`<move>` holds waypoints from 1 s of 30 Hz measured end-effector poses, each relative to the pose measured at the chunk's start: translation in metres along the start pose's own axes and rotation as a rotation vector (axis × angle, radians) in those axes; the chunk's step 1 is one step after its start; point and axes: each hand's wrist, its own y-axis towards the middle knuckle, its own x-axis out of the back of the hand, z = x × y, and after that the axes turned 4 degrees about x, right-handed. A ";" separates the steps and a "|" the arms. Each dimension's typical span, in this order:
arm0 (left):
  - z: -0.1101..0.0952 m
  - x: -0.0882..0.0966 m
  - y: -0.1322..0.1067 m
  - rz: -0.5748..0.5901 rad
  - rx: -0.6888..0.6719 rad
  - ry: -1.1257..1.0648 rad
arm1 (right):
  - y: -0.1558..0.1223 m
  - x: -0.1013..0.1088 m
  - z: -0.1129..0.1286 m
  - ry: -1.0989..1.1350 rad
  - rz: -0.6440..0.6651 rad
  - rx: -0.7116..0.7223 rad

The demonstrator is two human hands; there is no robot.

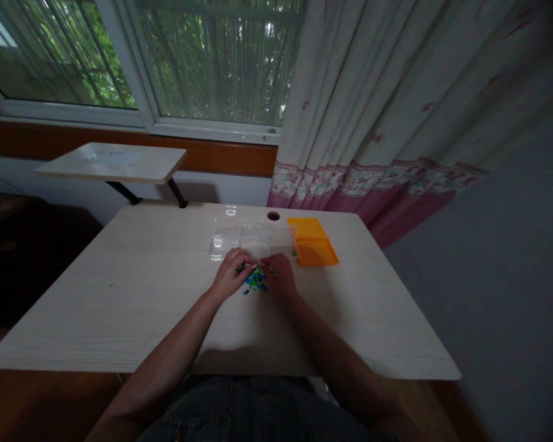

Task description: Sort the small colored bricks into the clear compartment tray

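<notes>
A small heap of tiny plastic pieces (pixel 257 279), mostly blue and green with some dark and pale ones, lies on the white table (pixel 166 307). My left hand (pixel 233 273) rests at the heap's left side, its fingers curled in towards the middle. From the right, my right hand (pixel 280 276) bends its fingers over the same pieces, and the fingertips of both hands nearly meet at the heap's far edge. Both hands look closed at the tips; whatever they pinch is too small to name. Just beyond them lies a clear plastic compartment tray (pixel 230 238).
An orange plastic case (pixel 317 252) lies open to the right of the clear tray, with a small green piece (pixel 294 253) by its left edge. Behind are a round cable hole (pixel 273 216), a raised shelf (pixel 152 164) on black legs, and a curtain (pixel 350 153) by the window.
</notes>
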 end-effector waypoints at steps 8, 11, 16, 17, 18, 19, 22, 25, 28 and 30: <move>0.005 0.006 -0.006 0.065 -0.046 0.056 | -0.001 0.014 -0.008 0.046 -0.023 0.023; 0.007 0.012 -0.006 0.095 -0.054 0.127 | -0.004 0.024 -0.019 -0.044 -0.074 -0.036; 0.009 0.015 -0.008 0.186 -0.056 0.263 | -0.008 0.039 -0.046 -0.264 -0.232 -0.263; 0.009 0.013 -0.009 0.208 -0.056 0.294 | -0.009 0.040 -0.050 -0.293 -0.249 -0.291; 0.009 0.011 -0.010 0.229 -0.058 0.323 | -0.010 0.041 -0.054 -0.316 -0.260 -0.308; 0.009 0.008 -0.012 0.248 -0.063 0.349 | -0.011 0.042 -0.057 -0.336 -0.265 -0.317; 0.006 0.002 -0.016 0.287 -0.070 0.400 | -0.014 0.041 -0.061 -0.382 -0.261 -0.336; 0.002 0.000 -0.017 0.291 -0.047 0.425 | -0.016 0.041 -0.060 -0.406 -0.257 -0.360; -0.002 -0.001 -0.016 0.285 -0.037 0.427 | -0.017 0.041 -0.059 -0.428 -0.251 -0.386; -0.003 -0.001 -0.016 0.281 -0.045 0.423 | -0.017 0.041 -0.059 -0.443 -0.238 -0.399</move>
